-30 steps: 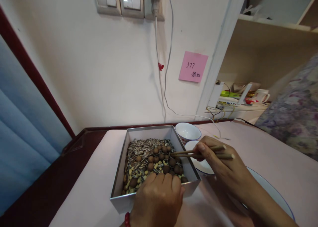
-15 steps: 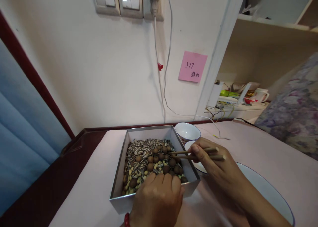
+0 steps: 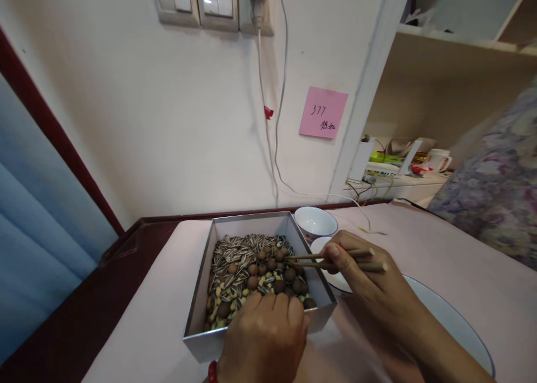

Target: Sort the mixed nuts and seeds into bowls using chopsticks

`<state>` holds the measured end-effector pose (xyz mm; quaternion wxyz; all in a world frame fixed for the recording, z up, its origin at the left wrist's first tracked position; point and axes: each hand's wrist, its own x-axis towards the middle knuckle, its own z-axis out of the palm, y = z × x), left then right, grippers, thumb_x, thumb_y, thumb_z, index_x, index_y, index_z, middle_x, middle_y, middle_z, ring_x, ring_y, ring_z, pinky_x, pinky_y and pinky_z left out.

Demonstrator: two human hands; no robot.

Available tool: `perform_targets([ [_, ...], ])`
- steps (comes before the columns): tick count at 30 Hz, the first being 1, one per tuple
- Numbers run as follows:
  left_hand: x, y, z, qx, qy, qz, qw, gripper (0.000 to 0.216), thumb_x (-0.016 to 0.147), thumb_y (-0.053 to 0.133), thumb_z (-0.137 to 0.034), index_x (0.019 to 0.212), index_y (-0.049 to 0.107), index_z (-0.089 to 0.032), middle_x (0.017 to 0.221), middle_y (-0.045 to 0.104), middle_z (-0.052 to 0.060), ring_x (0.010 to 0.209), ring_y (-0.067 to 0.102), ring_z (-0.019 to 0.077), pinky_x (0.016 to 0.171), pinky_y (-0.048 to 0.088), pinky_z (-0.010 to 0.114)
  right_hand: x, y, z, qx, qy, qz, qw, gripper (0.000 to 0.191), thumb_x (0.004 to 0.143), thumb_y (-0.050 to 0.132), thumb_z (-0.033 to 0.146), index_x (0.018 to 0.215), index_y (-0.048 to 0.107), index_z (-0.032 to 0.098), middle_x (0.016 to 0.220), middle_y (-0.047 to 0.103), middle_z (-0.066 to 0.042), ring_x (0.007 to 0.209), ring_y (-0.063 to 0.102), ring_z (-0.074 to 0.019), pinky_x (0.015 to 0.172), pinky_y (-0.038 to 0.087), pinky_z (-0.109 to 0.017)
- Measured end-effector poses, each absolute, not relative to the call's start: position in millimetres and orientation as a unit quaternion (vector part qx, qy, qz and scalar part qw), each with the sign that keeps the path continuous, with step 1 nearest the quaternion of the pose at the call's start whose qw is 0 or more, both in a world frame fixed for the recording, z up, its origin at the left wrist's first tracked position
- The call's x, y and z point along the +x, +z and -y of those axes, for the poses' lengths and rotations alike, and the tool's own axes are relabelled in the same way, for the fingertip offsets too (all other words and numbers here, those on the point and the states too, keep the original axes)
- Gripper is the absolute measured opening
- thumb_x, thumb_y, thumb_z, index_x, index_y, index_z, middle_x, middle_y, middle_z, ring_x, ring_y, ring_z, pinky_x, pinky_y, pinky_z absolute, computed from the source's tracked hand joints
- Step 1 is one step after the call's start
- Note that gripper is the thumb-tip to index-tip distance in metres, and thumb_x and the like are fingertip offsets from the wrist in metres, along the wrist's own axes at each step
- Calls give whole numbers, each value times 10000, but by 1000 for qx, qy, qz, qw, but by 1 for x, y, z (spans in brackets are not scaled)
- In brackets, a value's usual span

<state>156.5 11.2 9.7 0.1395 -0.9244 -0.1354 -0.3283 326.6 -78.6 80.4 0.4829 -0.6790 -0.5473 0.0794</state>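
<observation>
**Chopsticks over the seed box**

The right hand (image 3: 369, 277) grips a pair of chopsticks (image 3: 331, 259), tips over the brown balls (image 3: 289, 274) in the box (image 3: 197, 299). The left hand (image 3: 264, 338), fingers curled, clasps the box's near wall. The box sits on the pink table (image 3: 440, 260), bowls (image 3: 315, 222) just beside it.

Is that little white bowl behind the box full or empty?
Empty, as far as shows: the small white bowl stands upright beside the box, and the visible inside is bare white. Its very bottom is hidden.
</observation>
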Motion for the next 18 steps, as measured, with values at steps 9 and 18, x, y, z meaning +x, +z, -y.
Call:
perform_targets([
  [9, 158, 10, -12, -923, -334, 133, 134, 171, 891, 551, -252, 746, 460, -254, 627, 555, -23, 535, 536, 223, 534, 379, 379, 327, 69, 72, -680, 66, 547, 484, 389, 1013, 441, 451, 705, 488, 218, 702, 492, 19, 654, 468, -145, 623, 352, -286],
  [18, 156, 9, -12, -924, -330, 136, 135, 179, 890, 564, -270, 744, 463, -256, 632, 556, -24, 538, 537, 223, 536, 375, 382, 325, 80, 79, -667, 42, 556, 495, 389, 1019, 435, 424, 716, 547, 207, 683, 508, 10, 631, 485, -143, 593, 358, -295],
])
